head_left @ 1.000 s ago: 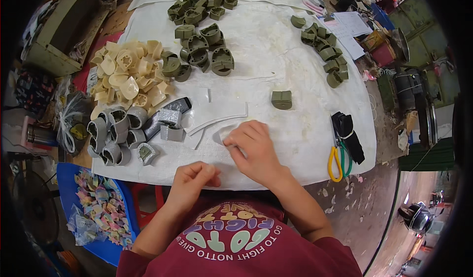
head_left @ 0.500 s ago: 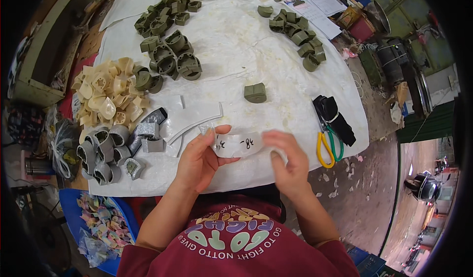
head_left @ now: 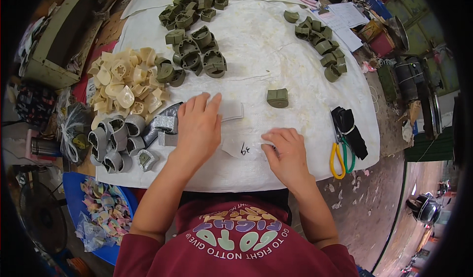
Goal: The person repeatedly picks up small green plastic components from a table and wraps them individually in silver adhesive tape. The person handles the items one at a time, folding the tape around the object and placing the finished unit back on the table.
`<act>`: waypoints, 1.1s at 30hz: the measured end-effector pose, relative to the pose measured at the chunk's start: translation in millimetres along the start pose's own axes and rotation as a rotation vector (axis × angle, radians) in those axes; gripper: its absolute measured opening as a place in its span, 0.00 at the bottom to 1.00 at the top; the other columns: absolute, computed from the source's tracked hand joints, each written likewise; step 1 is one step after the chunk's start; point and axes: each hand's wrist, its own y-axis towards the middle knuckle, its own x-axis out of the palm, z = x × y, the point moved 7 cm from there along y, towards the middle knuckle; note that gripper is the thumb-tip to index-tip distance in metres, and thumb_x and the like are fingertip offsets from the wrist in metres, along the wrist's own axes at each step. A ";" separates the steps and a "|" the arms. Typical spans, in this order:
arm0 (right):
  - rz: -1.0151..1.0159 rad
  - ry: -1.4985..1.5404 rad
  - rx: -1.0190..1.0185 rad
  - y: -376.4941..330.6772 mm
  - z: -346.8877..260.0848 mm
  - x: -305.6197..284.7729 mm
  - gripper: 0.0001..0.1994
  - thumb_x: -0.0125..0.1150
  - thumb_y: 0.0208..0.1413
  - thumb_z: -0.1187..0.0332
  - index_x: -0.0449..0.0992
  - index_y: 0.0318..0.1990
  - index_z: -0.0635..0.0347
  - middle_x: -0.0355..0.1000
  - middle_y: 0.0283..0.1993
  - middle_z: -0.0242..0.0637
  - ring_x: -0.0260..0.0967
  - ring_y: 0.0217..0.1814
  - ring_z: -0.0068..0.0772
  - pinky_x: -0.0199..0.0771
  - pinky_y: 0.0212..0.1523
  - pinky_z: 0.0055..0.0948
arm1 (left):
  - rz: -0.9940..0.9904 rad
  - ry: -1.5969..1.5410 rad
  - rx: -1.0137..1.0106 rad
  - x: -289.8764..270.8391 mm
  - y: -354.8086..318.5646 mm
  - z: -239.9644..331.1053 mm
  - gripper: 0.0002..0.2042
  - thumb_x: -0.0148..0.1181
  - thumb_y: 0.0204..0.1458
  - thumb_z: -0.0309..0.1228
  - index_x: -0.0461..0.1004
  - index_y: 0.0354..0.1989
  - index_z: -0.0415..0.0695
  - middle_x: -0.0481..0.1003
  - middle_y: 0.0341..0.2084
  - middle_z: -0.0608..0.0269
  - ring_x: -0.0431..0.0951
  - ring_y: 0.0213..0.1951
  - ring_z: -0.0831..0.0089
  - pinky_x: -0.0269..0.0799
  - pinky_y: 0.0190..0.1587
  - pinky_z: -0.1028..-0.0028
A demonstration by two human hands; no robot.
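Note:
My left hand (head_left: 198, 129) is stretched out over pale curved strips (head_left: 231, 111) on the white-covered table, fingers extended, with no held thing showing. Beside it lie silver-grey wrapped pieces (head_left: 166, 123) and a dark grey strip (head_left: 148, 135). A translucent plastic piece (head_left: 236, 146) with black handwriting lies between my hands. At its right, my right hand (head_left: 287, 156) has curled fingers and thumb near the piece's edge; what they hold, if anything, I cannot make out. Beyond it stands one olive-green block (head_left: 277, 98).
Cream moulded pieces (head_left: 123, 82) are heaped at the left, near olive-green hollow pieces (head_left: 197, 55). More green pieces (head_left: 320, 45) line the far right. Scissors (head_left: 337, 159) with yellow and green handles lie beside black fabric (head_left: 352, 131). A blue bin (head_left: 74, 193) holds colourful scraps.
My left hand has let go of the handwritten plastic piece and reached forward over the pale strips. A written piece now rests on the table. My view has shifted slightly left.

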 end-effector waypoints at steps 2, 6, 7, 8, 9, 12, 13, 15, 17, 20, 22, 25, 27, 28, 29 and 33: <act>0.158 -0.089 -0.085 4.8 -9.7 -10.8 0.15 0.64 0.44 0.72 0.76 0.43 0.60 0.72 0.47 0.39 0.65 0.53 0.42 0.60 0.54 0.36 | -0.037 0.219 -0.005 17.4 6.7 -8.8 0.20 0.58 0.46 0.24 0.71 0.50 0.40 0.70 0.42 0.52 0.68 0.49 0.56 0.59 0.54 0.54; 0.190 -0.034 -0.025 2.6 2.6 -20.3 0.15 0.63 0.45 0.72 0.76 0.43 0.60 0.70 0.51 0.39 0.63 0.56 0.42 0.58 0.55 0.38 | -0.177 0.224 -0.005 31.8 3.2 -12.6 0.20 0.59 0.45 0.25 0.71 0.50 0.40 0.70 0.41 0.54 0.67 0.49 0.57 0.58 0.53 0.53; 0.208 -0.023 -0.020 3.4 4.2 -23.4 0.15 0.63 0.45 0.72 0.76 0.43 0.60 0.70 0.51 0.39 0.63 0.56 0.42 0.58 0.56 0.38 | -0.190 0.179 -0.005 29.0 5.9 -12.7 0.20 0.60 0.44 0.26 0.71 0.49 0.40 0.70 0.40 0.54 0.67 0.48 0.57 0.58 0.52 0.54; 0.225 -0.012 -0.015 3.3 5.2 -26.3 0.15 0.63 0.45 0.72 0.76 0.43 0.60 0.70 0.51 0.40 0.63 0.55 0.42 0.58 0.56 0.38 | -0.203 0.134 -0.005 26.4 8.5 -12.3 0.20 0.60 0.44 0.26 0.72 0.49 0.40 0.70 0.39 0.54 0.68 0.47 0.57 0.58 0.51 0.55; 0.261 0.006 -0.023 4.0 3.7 -29.1 0.14 0.63 0.45 0.73 0.76 0.43 0.60 0.70 0.50 0.40 0.64 0.55 0.42 0.59 0.56 0.38 | -0.260 0.098 -0.016 25.9 11.3 -13.6 0.19 0.60 0.43 0.26 0.72 0.47 0.40 0.70 0.38 0.53 0.68 0.46 0.57 0.59 0.51 0.56; 0.346 0.083 -0.034 5.5 -2.6 -32.4 0.13 0.64 0.46 0.74 0.76 0.42 0.61 0.72 0.47 0.40 0.66 0.51 0.41 0.61 0.53 0.36 | -0.387 -0.007 -0.059 26.9 17.3 -17.2 0.18 0.60 0.42 0.27 0.72 0.44 0.38 0.70 0.37 0.51 0.70 0.44 0.55 0.61 0.49 0.59; 0.360 0.123 -0.029 5.9 -4.1 -31.8 0.12 0.64 0.47 0.74 0.76 0.41 0.62 0.73 0.45 0.40 0.68 0.49 0.41 0.63 0.52 0.34 | -0.402 -0.040 -0.079 27.1 19.0 -18.4 0.17 0.59 0.42 0.26 0.72 0.43 0.38 0.71 0.38 0.50 0.70 0.44 0.54 0.63 0.48 0.60; 0.355 0.261 0.008 6.9 -3.4 -26.6 0.10 0.64 0.48 0.74 0.76 0.39 0.63 0.74 0.40 0.40 0.70 0.43 0.39 0.67 0.47 0.32 | -0.450 -0.130 -0.153 30.8 19.8 -20.9 0.17 0.59 0.42 0.26 0.72 0.43 0.37 0.71 0.40 0.48 0.72 0.43 0.52 0.65 0.47 0.60; 0.316 0.456 0.071 8.3 0.6 -14.0 0.08 0.63 0.49 0.73 0.77 0.38 0.64 0.74 0.36 0.39 0.72 0.38 0.35 0.69 0.41 0.29 | -0.518 -0.242 -0.259 37.5 16.0 -23.7 0.18 0.58 0.42 0.26 0.71 0.44 0.36 0.72 0.43 0.47 0.73 0.44 0.50 0.67 0.46 0.60; 0.243 0.609 0.151 14.5 1.7 2.3 0.07 0.62 0.52 0.72 0.77 0.38 0.63 0.74 0.34 0.38 0.72 0.34 0.27 0.69 0.36 0.26 | -0.388 -0.366 -0.340 29.8 16.7 -25.9 0.25 0.61 0.40 0.26 0.67 0.52 0.37 0.71 0.47 0.43 0.74 0.46 0.49 0.69 0.49 0.61; 0.190 0.667 0.218 18.8 2.6 13.2 0.07 0.61 0.53 0.71 0.78 0.39 0.62 0.74 0.34 0.37 0.71 0.34 0.25 0.69 0.35 0.26 | -0.335 -0.278 -0.231 28.7 13.3 -19.9 0.31 0.62 0.39 0.26 0.63 0.57 0.38 0.71 0.47 0.41 0.73 0.48 0.49 0.68 0.51 0.61; 0.200 0.688 0.222 19.3 1.8 14.0 0.08 0.61 0.54 0.71 0.78 0.40 0.61 0.75 0.36 0.35 0.71 0.34 0.23 0.69 0.34 0.24 | -0.483 -0.143 -0.245 28.3 14.0 -3.5 0.37 0.64 0.38 0.26 0.59 0.62 0.39 0.69 0.50 0.39 0.73 0.50 0.49 0.68 0.53 0.61; 0.209 0.705 0.253 15.7 4.4 11.1 0.07 0.61 0.55 0.72 0.78 0.40 0.62 0.75 0.35 0.31 0.70 0.35 0.19 0.69 0.37 0.22 | -0.477 -0.164 -0.212 36.4 11.6 -5.1 0.34 0.64 0.38 0.26 0.61 0.60 0.39 0.71 0.48 0.40 0.73 0.49 0.48 0.68 0.53 0.60; 0.211 0.716 0.266 13.8 5.3 10.2 0.07 0.61 0.55 0.72 0.78 0.40 0.62 0.75 0.34 0.29 0.69 0.35 0.17 0.69 0.38 0.20 | -0.451 -0.179 -0.221 36.7 10.9 -10.7 0.33 0.63 0.39 0.26 0.62 0.59 0.38 0.72 0.46 0.41 0.74 0.47 0.48 0.69 0.51 0.61; 0.198 0.744 0.277 12.5 6.0 11.5 0.07 0.61 0.55 0.72 0.78 0.40 0.62 0.75 0.34 0.29 0.69 0.35 0.17 0.69 0.37 0.20 | -0.425 -0.194 -0.232 36.3 10.8 -18.7 0.31 0.62 0.39 0.26 0.63 0.57 0.37 0.73 0.43 0.41 0.75 0.46 0.49 0.69 0.50 0.61; 0.104 0.886 0.324 14.4 9.5 30.0 0.08 0.60 0.56 0.70 0.77 0.41 0.64 0.75 0.33 0.30 0.70 0.34 0.16 0.69 0.36 0.18 | -0.367 -0.260 -0.293 35.1 14.4 -36.0 0.25 0.59 0.42 0.25 0.67 0.53 0.36 0.77 0.34 0.49 0.78 0.38 0.56 0.73 0.43 0.65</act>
